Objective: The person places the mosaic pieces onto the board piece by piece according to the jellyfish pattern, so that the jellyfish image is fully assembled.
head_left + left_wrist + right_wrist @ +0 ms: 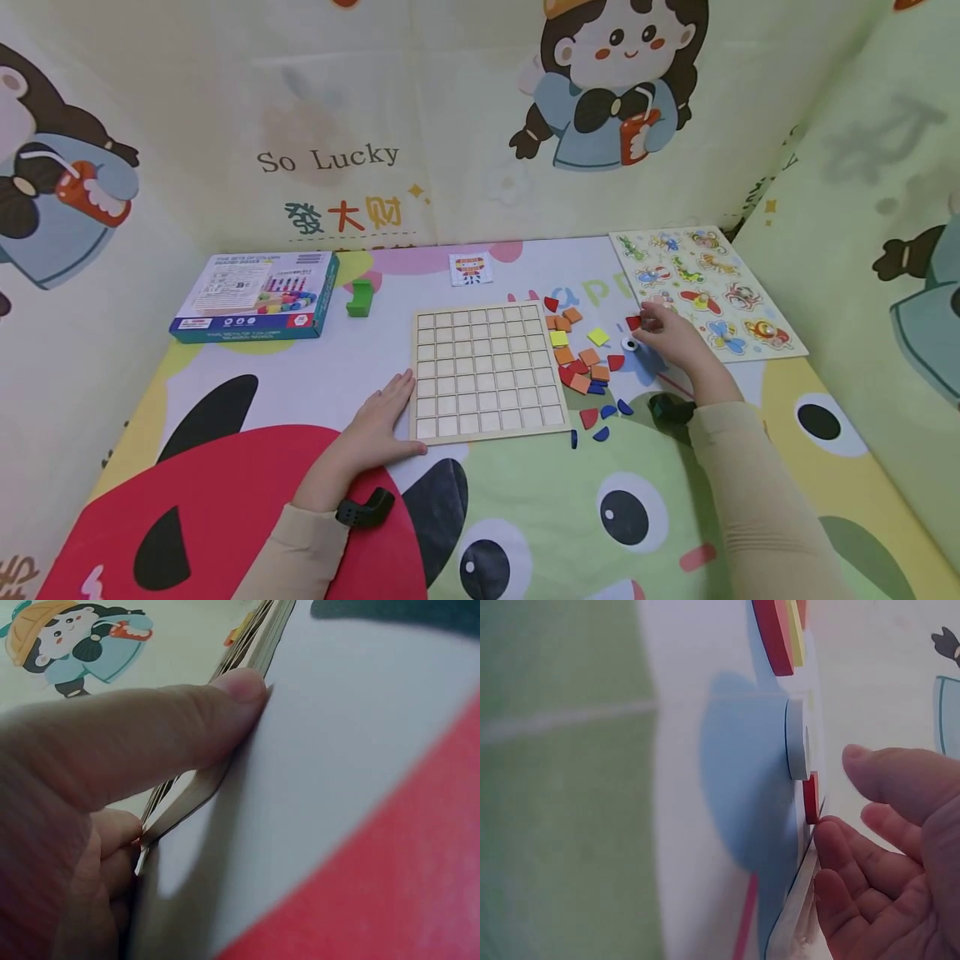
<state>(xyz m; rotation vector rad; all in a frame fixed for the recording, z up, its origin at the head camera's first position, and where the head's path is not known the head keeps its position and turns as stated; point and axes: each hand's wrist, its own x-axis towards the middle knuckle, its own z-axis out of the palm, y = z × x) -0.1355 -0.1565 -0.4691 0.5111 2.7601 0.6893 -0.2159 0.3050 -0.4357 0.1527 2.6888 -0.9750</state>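
A square wooden grid board (491,373) lies on the table with bare cells. My left hand (378,421) rests against its left edge, fingers fairly straight; in the left wrist view the thumb (172,735) touches the board's side. Over on the right, my right hand (671,333) is beside a red piece (633,322) and a round white eye piece (630,343). Thumb and fingers are apart with nothing visible between them in the right wrist view, and the fingertips lie close to the red piece (811,799). Loose red, orange, yellow and blue pieces (588,357) lie between board and right hand.
A picture board of insects (708,292) lies at the back right, beside the right hand. Behind the grid board is a small pattern card (471,269). A green block (360,298) and a flat toy box (255,296) sit at the back left.
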